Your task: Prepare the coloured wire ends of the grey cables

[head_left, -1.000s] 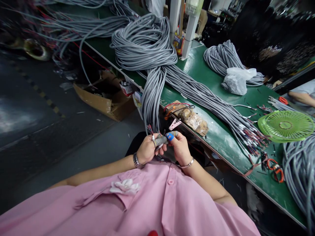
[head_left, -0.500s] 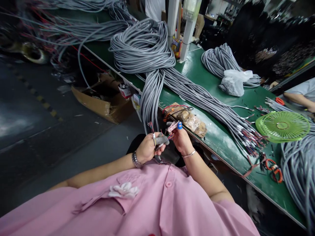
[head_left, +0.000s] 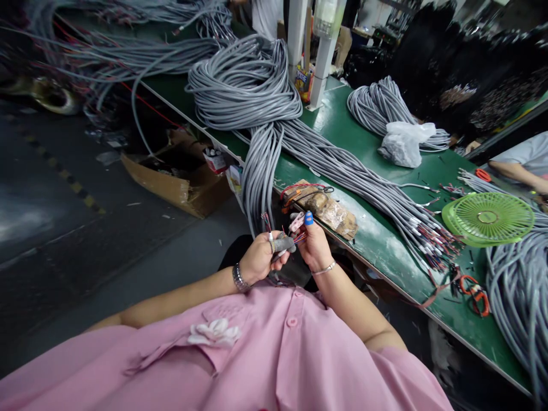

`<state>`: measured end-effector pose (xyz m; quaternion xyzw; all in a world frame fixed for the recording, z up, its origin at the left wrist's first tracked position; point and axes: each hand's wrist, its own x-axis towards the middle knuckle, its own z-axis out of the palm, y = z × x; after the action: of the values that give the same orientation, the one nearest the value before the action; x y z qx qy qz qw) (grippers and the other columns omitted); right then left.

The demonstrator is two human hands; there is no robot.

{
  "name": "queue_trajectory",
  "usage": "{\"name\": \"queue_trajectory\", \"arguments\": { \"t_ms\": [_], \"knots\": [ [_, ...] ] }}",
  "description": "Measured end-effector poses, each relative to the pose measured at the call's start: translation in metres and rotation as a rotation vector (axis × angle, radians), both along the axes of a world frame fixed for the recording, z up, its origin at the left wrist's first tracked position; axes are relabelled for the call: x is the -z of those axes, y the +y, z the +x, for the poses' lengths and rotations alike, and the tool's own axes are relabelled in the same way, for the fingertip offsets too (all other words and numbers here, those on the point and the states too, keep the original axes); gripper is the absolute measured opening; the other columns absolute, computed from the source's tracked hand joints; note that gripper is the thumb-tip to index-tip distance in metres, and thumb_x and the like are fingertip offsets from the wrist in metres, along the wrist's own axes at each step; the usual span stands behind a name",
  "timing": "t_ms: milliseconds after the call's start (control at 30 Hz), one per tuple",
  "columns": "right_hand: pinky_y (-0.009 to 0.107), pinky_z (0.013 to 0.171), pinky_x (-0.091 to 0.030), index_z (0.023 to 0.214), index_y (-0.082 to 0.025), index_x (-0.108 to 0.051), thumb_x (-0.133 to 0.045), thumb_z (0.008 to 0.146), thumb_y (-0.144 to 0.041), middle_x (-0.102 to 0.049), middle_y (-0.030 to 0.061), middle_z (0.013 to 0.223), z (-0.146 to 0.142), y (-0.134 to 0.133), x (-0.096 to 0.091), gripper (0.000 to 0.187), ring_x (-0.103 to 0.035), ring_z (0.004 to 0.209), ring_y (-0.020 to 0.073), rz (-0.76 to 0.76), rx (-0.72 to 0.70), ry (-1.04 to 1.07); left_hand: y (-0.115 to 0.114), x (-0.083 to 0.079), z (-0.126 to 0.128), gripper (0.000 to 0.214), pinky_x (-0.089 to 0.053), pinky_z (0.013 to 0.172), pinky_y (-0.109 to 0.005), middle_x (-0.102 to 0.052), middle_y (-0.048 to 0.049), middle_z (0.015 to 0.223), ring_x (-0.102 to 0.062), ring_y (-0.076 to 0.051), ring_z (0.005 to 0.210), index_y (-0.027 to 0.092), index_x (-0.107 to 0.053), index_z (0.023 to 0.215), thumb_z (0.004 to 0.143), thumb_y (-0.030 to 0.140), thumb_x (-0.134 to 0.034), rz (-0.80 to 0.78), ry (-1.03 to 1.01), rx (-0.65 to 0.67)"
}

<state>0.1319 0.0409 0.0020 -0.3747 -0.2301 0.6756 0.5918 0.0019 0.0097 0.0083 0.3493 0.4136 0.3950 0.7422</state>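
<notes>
While the left hand closes on a spray of thin coloured wires at the centre of the frame, one grey-covered finger lying across them, the right hand pinches a pink clip just beside, blue-capped thumb against a finger. Above them, grey cables hang over the green table's edge; toward the right sits a green fan, orange-handled scissors below it.
</notes>
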Motion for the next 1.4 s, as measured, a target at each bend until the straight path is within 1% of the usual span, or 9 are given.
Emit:
{"name": "queue_trajectory", "arguments": {
  "t_ms": [167, 367, 533, 633, 767, 933, 1067, 1167, 1400],
  "knots": [
    [0.023, 0.052, -0.038, 0.083, -0.016, -0.069, -0.066, 0.075, -0.060, -0.059, 0.0001, 0.068, 0.000, -0.001, 0.003, 0.044, -0.044, 0.055, 0.0099, -0.012, -0.013, -0.029, 0.000, 0.000, 0.001, 0.027, -0.026, 0.029, -0.018, -0.055, 0.0019, 0.043, -0.042, -0.007, 0.030, 0.015, -0.057, 0.067, 0.070, 0.039, -0.070, -0.003, 0.011, -0.005],
    [0.022, 0.051, -0.040, 0.082, -0.018, -0.066, -0.066, 0.077, -0.058, -0.061, -0.0003, 0.068, 0.002, -0.002, -0.001, 0.041, -0.048, 0.056, 0.0101, -0.075, -0.053, 0.088, -0.002, 0.002, -0.002, 0.025, -0.027, 0.030, -0.017, -0.056, 0.0024, 0.045, -0.042, -0.007, 0.032, 0.015, -0.058, 0.070, 0.073, 0.038, -0.069, 0.032, 0.006, -0.014],
    [0.022, 0.050, -0.042, 0.086, -0.018, -0.066, -0.058, 0.079, -0.064, -0.064, 0.0012, 0.072, 0.007, -0.003, -0.005, 0.047, -0.051, 0.057, 0.0109, -0.147, -0.108, 0.127, -0.010, 0.004, -0.008, 0.026, -0.026, 0.031, -0.018, -0.057, 0.0012, 0.046, -0.043, -0.008, 0.033, 0.014, -0.060, 0.072, 0.076, 0.039, -0.067, 0.076, -0.001, 0.013],
    [0.021, 0.052, -0.043, 0.087, -0.017, -0.066, -0.061, 0.080, -0.059, -0.064, 0.0011, 0.073, 0.009, -0.005, -0.005, 0.043, -0.051, 0.057, 0.0100, -0.118, -0.138, 0.092, -0.014, 0.002, -0.009, 0.027, -0.029, 0.032, -0.018, -0.057, 0.0007, 0.047, -0.044, -0.008, 0.035, 0.014, -0.061, 0.073, 0.078, 0.040, -0.065, 0.077, 0.009, -0.002],
    [0.021, 0.052, -0.043, 0.088, -0.017, -0.066, -0.068, 0.078, -0.050, -0.063, -0.0001, 0.073, 0.009, -0.007, -0.001, 0.034, -0.050, 0.056, 0.0086, -0.049, -0.095, 0.017, -0.014, -0.002, -0.007, 0.026, -0.030, 0.033, -0.018, -0.057, 0.0017, 0.048, -0.044, -0.007, 0.034, 0.015, -0.061, 0.074, 0.078, 0.039, -0.067, 0.075, -0.008, -0.049],
    [0.021, 0.052, -0.044, 0.089, -0.017, -0.065, -0.066, 0.076, -0.057, -0.063, 0.0008, 0.074, 0.009, -0.005, 0.001, 0.042, -0.052, 0.058, 0.0093, -0.072, -0.118, -0.012, -0.009, -0.003, -0.003, 0.025, -0.029, 0.033, -0.019, -0.057, 0.0023, 0.048, -0.043, -0.007, 0.034, 0.015, -0.060, 0.074, 0.078, 0.039, -0.065, 0.068, -0.011, -0.092],
    [0.020, 0.052, -0.043, 0.082, -0.017, -0.064, -0.069, 0.074, -0.056, -0.060, -0.0008, 0.069, 0.009, -0.004, -0.002, 0.040, -0.050, 0.057, 0.0085, -0.077, -0.106, -0.016, -0.007, -0.002, -0.003, 0.025, -0.028, 0.033, -0.019, -0.058, 0.0021, 0.049, -0.044, -0.007, 0.034, 0.016, -0.058, 0.074, 0.076, 0.039, -0.066, 0.052, -0.008, -0.116],
    [0.021, 0.055, -0.045, 0.084, -0.017, -0.066, -0.069, 0.075, -0.055, -0.061, -0.0003, 0.072, 0.009, -0.004, -0.003, 0.039, -0.051, 0.059, 0.0092, -0.055, -0.108, 0.006, -0.007, -0.001, -0.003, 0.025, -0.027, 0.032, -0.018, -0.058, 0.0023, 0.049, -0.044, -0.007, 0.034, 0.016, -0.057, 0.074, 0.075, 0.039, -0.067, 0.034, -0.006, -0.129],
    [0.023, 0.061, -0.047, 0.090, -0.019, -0.068, -0.066, 0.079, -0.053, -0.064, 0.0014, 0.079, 0.006, -0.004, -0.002, 0.036, -0.055, 0.067, 0.0115, -0.018, -0.095, 0.000, -0.007, 0.001, -0.002, 0.026, -0.026, 0.032, -0.018, -0.058, 0.0019, 0.048, -0.044, -0.007, 0.033, 0.015, -0.059, 0.074, 0.074, 0.040, -0.068, 0.023, 0.027, -0.086]
  ]
}}
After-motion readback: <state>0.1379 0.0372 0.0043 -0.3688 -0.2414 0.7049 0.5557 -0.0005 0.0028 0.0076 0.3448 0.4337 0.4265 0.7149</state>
